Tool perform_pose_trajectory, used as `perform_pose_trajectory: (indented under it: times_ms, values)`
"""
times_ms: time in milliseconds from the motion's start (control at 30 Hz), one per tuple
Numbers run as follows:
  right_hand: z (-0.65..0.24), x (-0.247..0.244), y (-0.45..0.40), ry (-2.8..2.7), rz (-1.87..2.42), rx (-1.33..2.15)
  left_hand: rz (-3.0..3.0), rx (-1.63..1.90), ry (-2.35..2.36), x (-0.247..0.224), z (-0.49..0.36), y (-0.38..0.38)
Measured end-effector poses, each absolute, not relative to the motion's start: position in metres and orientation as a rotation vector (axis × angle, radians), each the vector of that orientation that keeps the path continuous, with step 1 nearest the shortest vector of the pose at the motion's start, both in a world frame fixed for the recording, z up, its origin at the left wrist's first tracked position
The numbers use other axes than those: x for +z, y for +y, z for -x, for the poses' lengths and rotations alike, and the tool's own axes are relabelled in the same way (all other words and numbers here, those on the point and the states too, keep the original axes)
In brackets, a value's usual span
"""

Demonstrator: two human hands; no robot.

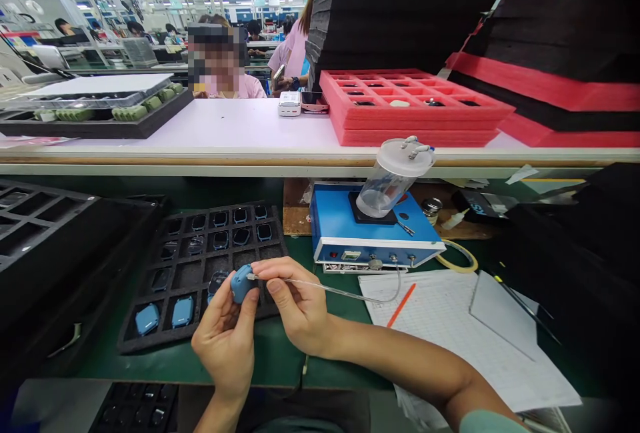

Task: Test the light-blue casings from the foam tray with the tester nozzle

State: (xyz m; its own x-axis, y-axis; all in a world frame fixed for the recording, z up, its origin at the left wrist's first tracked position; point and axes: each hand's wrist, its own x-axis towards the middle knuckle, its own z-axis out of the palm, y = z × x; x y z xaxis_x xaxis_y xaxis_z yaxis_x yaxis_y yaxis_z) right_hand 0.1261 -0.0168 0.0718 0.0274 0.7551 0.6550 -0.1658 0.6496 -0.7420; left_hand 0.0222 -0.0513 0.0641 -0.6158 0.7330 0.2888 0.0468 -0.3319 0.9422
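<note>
L hand point(225, 346) pinches blue watch case point(240, 284), approx. center; R hand point(305, 309) clamped on clear tube point(350, 293), tip at case. Tube runs to front of blue box point(327, 251), 2 o'clock from case, w/ clear cylinder point(383, 186) on top. Foam tray point(187, 276) w/ watch parts at 10 o'clock, near corner blocked by L hand + case. Papers point(450, 326) at 4 o'clock, red strip point(401, 305) on them.
</note>
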Motion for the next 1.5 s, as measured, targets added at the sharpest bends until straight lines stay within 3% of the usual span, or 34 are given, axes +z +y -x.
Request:
perform_pose_trajectory:
  times_ms: [1500]
  values:
    - [-0.1274,0.0673,-0.0177,-1.399,0.523,0.801,-1.016,2.006,1.442,0.0579,-0.0212,-0.0527]
